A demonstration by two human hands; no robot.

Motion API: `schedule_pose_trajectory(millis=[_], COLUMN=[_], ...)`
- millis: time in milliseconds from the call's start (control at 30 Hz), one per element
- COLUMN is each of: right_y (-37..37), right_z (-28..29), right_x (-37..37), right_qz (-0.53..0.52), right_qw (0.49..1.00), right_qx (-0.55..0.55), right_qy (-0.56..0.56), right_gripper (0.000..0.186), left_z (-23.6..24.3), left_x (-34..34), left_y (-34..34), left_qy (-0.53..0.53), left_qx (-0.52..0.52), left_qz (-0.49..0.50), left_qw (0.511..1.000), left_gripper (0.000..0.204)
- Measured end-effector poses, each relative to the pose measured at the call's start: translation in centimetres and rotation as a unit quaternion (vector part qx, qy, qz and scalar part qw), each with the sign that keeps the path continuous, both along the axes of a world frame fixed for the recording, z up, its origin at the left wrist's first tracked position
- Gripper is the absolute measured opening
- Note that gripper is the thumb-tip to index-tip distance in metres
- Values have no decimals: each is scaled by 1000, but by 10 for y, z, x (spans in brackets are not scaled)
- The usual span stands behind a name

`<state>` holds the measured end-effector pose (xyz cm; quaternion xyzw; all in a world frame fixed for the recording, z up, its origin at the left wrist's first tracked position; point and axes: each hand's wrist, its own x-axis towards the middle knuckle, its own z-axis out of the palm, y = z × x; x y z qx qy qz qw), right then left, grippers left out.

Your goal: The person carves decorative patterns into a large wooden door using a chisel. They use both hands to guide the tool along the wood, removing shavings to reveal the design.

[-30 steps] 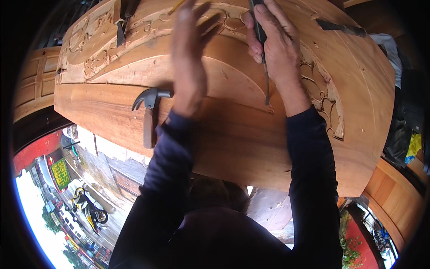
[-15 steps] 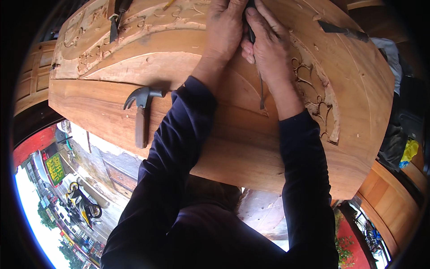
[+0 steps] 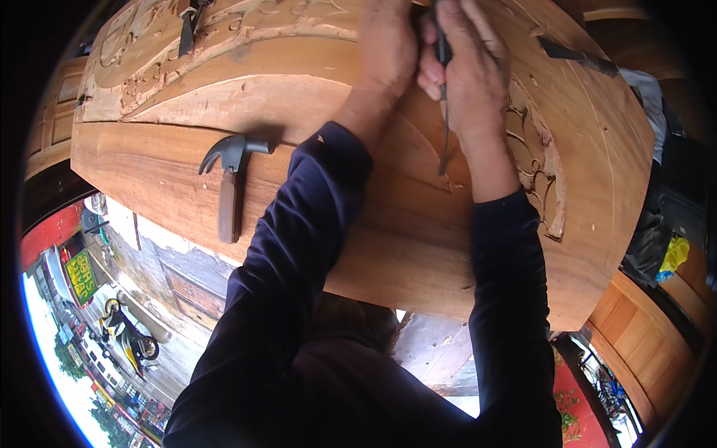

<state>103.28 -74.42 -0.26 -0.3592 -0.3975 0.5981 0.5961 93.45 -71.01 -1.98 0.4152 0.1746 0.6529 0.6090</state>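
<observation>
My right hand (image 3: 472, 71) is closed round the dark handle of a carving chisel (image 3: 446, 131). Its thin metal shaft points back toward me, with the tip low over the carved wooden panel (image 3: 403, 239), beside a small raised cut. Whether the tip touches the wood, I cannot tell. Close by on the left is my left hand (image 3: 386, 52), blurred, its fingers partly cut off by the upper edge. To the left of my left forearm lies a claw hammer (image 3: 232, 187) with a wooden handle, flat on the panel.
At the upper left, another dark-bladed tool (image 3: 187, 36) lies on the carving. A flat dark blade (image 3: 575, 56) rests at the far right. Curled relief (image 3: 534, 160) runs right of my hand. Beyond the panel are a yellow bag (image 3: 674, 257) and a motorcycle (image 3: 128, 340).
Both hands have shifted slightly right, and a gap has opened between them. The chisel has moved right with my right hand, its shaft now more upright in view.
</observation>
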Motion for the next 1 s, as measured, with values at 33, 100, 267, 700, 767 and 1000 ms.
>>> schedule_pose_trajectory(millis=[33, 100, 267, 700, 767, 1000], right_y=[0, -2, -3, -73, -79, -10], right_z=[-1, 3, -9, 54, 68, 7], right_x=[-2, -5, -2, 22, 32, 13], right_qz=[17, 48, 86, -241, -225, -152], right_qw=[1000, 998, 993, 950, 966, 988], right_qx=[-4, -35, -42, 98, 95, -14], right_qy=[-7, -30, -71, -172, -87, -14], right_gripper=[49, 49, 48, 47, 49, 54], left_z=[1, 1, -8, -2, -1, -6], left_x=[2, -1, -6, 2, -7, 5], left_y=[5, 5, 9, 12, 5, 15], left_qy=[27, 21, 7, 73, 90, 64], left_qx=[-42, -80, -125, -100, -126, -91], left_qz=[54, 117, 181, 34, 20, -59], left_qw=[997, 990, 975, 992, 988, 992], left_gripper=[53, 47, 29, 52, 62, 67])
